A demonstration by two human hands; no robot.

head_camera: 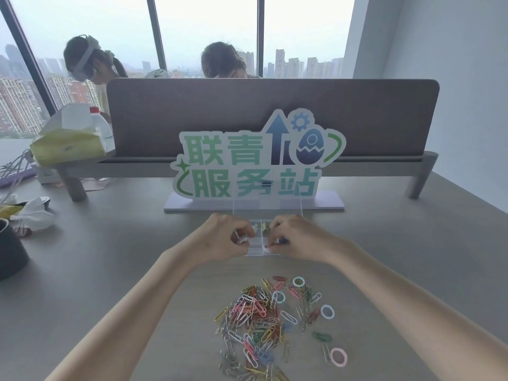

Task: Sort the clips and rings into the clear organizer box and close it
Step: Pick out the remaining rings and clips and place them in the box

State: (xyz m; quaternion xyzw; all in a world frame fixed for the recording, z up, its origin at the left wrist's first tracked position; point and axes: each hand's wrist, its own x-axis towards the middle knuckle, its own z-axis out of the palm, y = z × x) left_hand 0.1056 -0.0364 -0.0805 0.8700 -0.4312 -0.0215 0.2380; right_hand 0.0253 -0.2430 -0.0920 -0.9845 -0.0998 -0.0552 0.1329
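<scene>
The clear organizer box (260,248) sits on the desk with its lid (268,207) standing open behind it. My left hand (224,237) hovers at the box's left side and pinches a small white ring (243,240). At the box's right side my right hand (298,237) pinches a small white item over a compartment; what it is I cannot tell. Some coloured items lie in the back compartments. A heap of coloured paper clips (258,320) lies nearer to me, with rings around it: teal (298,281), blue (327,311), pink (338,357).
A cut-out sign (255,160) on a white base stands just behind the box, before a grey desk divider (247,111). At left are a dark cup (9,257), crumpled tissue (34,214) and a tissue pack (67,138). Two people sit beyond the divider.
</scene>
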